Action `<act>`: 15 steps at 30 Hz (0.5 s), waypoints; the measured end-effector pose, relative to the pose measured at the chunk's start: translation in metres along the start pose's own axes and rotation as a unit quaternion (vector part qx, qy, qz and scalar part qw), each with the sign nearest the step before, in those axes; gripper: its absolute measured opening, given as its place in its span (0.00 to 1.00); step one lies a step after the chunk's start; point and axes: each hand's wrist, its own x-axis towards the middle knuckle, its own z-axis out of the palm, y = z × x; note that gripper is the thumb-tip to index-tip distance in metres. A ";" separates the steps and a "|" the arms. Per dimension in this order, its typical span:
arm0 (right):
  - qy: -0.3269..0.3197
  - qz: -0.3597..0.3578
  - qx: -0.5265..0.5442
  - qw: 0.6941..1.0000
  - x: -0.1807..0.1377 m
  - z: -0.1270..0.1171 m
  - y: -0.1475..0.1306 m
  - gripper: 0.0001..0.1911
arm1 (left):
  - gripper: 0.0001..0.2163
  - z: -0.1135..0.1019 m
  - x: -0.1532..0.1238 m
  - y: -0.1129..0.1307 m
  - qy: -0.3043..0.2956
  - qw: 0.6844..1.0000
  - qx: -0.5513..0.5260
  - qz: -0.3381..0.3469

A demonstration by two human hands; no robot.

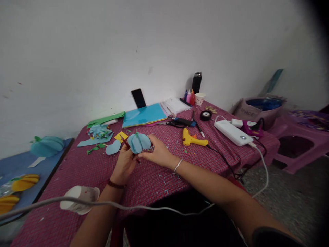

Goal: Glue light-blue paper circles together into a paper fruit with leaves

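A small light-blue paper pumpkin (pixel 139 142) with a green top is held up between my two hands above the table. My left hand (pixel 125 160) closes on its lower left side and also keeps a dark red pencil (pixel 124 141) slanting across the fingers. From the right, my right hand (pixel 158 151) pinches the pumpkin's edge with thumb and fingers. A flat light-blue paper cutout (pixel 113 147) lies just left of the pumpkin, by a yellow paper piece (pixel 120 136). Small green paper leaves (pixel 95 149) are further left.
A yellow glue gun (pixel 192 138) with a black cord lies to the right, near a white power bank (pixel 232 132). Scissors (pixel 177 124), blue sheets (pixel 144 115) and a phone (pixel 138 98) are behind. A paper cup (pixel 81 199) lies front left; a white cable (pixel 144 207) crosses in front.
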 end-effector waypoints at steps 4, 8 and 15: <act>-0.003 -0.008 0.005 1.000 0.001 0.001 0.002 0.20 | 0.16 -0.001 0.000 -0.001 -0.002 1.000 -0.004 -0.015; -0.007 -0.015 0.017 1.000 0.001 0.001 0.002 0.20 | 0.15 -0.001 -0.001 0.001 -0.006 1.000 -0.003 -0.021; -0.017 -0.022 0.047 0.998 0.001 -0.001 0.002 0.18 | 0.15 0.000 0.000 0.002 -0.005 1.000 -0.009 -0.026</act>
